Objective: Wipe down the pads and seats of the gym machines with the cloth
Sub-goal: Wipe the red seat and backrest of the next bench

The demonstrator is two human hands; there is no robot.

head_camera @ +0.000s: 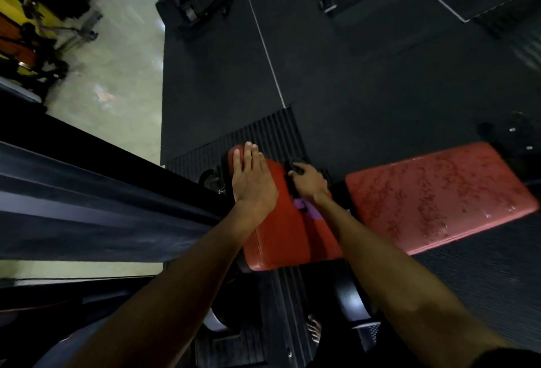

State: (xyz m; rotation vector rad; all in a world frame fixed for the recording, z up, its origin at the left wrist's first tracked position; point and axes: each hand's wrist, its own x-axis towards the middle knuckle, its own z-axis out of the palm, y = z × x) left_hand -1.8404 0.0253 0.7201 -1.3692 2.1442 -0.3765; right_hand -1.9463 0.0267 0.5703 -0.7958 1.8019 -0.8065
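**One hand steadies, the other wipes**

Looks down on a black rubber floor (366,60), with a ribbed mat (263,133) under the machine. Leans in beside a long dark frame rail (87,192) running along the left. Leaves the broad red pad (439,198) on the right untouched; shows a blotchy, mottled surface there, and cannot tell whether that is wet or worn. Works instead on the narrower red pad (281,236) just beside it, with a dark gap between the two.

Lays the left hand (253,177) flat over that pad's far corner, fingers straight and close together, holding nothing. Probably does so to steady the pad against the push of wiping. Clamps the grip of the right hand (310,184), fingers curled, on a dark cloth (292,167) bunched at the pad's far right edge, against the upholstery, likely ready to drag along that edge. Shows a small purple mark (306,208) on the pad by the right wrist, too blurred to name.
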